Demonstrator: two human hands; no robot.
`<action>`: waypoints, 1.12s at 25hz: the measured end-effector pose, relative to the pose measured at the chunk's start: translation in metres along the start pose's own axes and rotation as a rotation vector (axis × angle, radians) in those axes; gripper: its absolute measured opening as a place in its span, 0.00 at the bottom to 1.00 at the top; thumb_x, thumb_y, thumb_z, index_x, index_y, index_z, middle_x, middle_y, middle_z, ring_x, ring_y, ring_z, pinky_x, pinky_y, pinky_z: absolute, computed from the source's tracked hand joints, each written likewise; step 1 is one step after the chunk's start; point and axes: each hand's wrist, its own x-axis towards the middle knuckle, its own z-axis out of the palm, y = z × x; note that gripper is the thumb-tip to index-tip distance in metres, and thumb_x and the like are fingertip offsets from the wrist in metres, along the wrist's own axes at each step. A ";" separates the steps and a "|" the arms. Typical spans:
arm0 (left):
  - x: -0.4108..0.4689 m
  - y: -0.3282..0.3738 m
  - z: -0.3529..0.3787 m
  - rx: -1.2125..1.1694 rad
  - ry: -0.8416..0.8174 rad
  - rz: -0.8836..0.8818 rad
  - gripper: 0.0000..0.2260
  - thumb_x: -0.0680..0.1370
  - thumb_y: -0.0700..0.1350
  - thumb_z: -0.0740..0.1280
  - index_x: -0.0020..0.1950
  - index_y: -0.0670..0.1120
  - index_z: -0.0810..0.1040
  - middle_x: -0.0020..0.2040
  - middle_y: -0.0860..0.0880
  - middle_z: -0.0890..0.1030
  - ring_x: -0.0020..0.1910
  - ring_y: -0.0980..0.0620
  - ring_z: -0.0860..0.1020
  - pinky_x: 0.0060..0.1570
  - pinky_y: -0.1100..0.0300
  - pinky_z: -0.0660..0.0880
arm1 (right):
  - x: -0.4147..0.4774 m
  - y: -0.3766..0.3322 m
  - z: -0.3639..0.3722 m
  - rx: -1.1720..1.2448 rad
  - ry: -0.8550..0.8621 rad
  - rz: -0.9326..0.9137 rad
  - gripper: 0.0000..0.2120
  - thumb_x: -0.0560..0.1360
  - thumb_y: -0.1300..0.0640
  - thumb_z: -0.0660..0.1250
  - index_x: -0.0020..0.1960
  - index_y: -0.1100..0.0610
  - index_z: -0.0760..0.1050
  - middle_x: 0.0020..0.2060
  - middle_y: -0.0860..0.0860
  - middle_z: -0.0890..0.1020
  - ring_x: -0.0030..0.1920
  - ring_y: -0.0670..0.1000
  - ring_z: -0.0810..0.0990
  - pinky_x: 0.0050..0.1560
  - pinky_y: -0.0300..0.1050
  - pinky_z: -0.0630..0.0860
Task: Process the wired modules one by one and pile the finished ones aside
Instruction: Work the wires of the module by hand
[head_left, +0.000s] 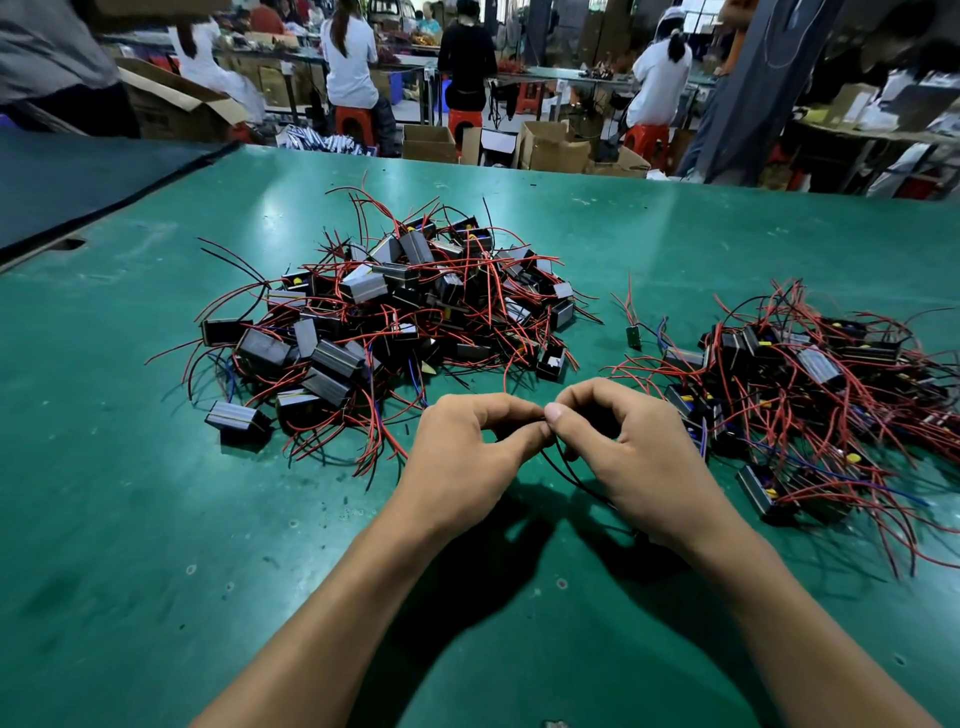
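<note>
My left hand (467, 447) and my right hand (631, 447) meet fingertip to fingertip above the green table (156, 519). Both pinch a thin black wire (571, 475) that loops down under my right palm. The module on that wire is hidden beneath my right hand. Beyond my hands lies a big heap of black wired modules (395, 312) with red, black and blue leads. To the right sprawls a second heap of modules (810, 395), some with yellow parts showing.
A small loose green circuit board (634, 336) with red leads lies between the two heaps. A dark mat (78, 182) covers the table's far left corner. Cardboard boxes (550, 145) and several seated people at benches fill the background.
</note>
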 end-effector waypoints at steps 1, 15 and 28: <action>-0.001 0.000 0.000 -0.007 0.011 0.004 0.02 0.75 0.43 0.74 0.46 0.48 0.87 0.40 0.53 0.86 0.44 0.52 0.83 0.49 0.54 0.79 | 0.000 0.000 -0.001 0.017 0.012 0.013 0.07 0.76 0.56 0.71 0.39 0.54 0.80 0.29 0.48 0.79 0.31 0.44 0.73 0.35 0.42 0.71; -0.004 0.001 -0.004 0.186 0.062 0.124 0.03 0.72 0.47 0.76 0.45 0.53 0.87 0.37 0.56 0.82 0.43 0.58 0.78 0.45 0.64 0.73 | 0.003 0.008 -0.011 0.106 -0.146 0.039 0.02 0.75 0.54 0.73 0.47 0.49 0.81 0.35 0.46 0.81 0.33 0.48 0.77 0.38 0.49 0.75; -0.002 0.001 -0.014 0.197 -0.036 0.106 0.03 0.72 0.48 0.76 0.46 0.54 0.87 0.39 0.56 0.82 0.45 0.61 0.77 0.47 0.68 0.71 | 0.005 0.009 -0.022 -0.126 -0.121 -0.229 0.03 0.72 0.59 0.76 0.45 0.52 0.85 0.34 0.41 0.83 0.34 0.45 0.79 0.38 0.31 0.70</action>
